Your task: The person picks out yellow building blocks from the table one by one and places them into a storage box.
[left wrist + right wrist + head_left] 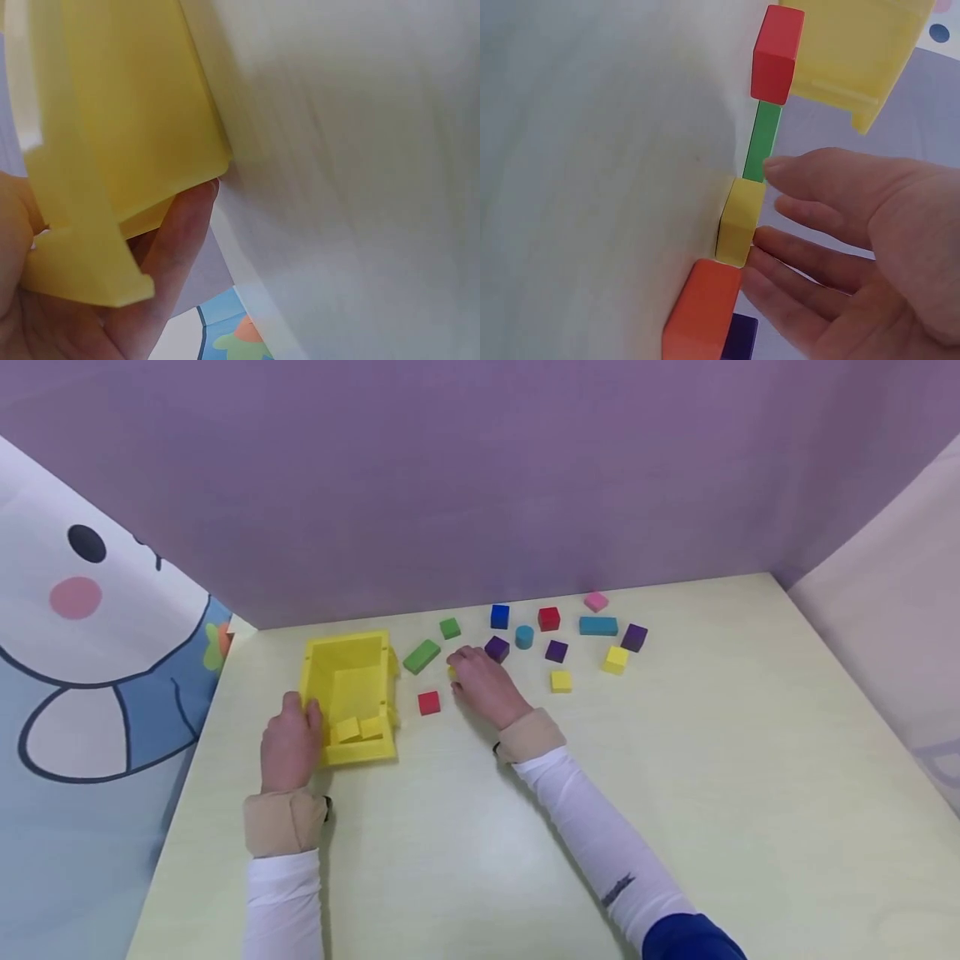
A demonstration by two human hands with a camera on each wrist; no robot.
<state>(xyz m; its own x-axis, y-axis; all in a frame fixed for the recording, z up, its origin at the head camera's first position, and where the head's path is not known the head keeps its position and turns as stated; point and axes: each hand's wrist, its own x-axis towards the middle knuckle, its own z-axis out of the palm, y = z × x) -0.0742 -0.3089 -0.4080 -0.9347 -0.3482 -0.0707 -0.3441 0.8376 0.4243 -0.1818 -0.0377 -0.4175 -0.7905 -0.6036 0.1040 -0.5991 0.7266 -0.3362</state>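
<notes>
My left hand (290, 745) grips the left wall of a yellow bin (348, 642), thumb over the rim. In the left wrist view, fingers (180, 232) lie against the outside of the bin (142, 97). Two yellow blocks (347, 730) lie in its near end. My right hand (486, 687) is over the table by a yellow block (741, 221), fingers loosely bent and spread beside it; whether they touch it I cannot tell. An orange block (703, 311) stands next to that block, hidden from the head view. Nearby lie a red block (429, 702) and a long green block (422, 657).
Behind and right of the right hand are scattered purple (497, 649), blue (500, 616), red (549, 618), teal (597, 626), pink (596, 602) and yellow blocks (616, 660), plus a teal cylinder (524, 637). A purple wall (480, 485) borders the table's back edge.
</notes>
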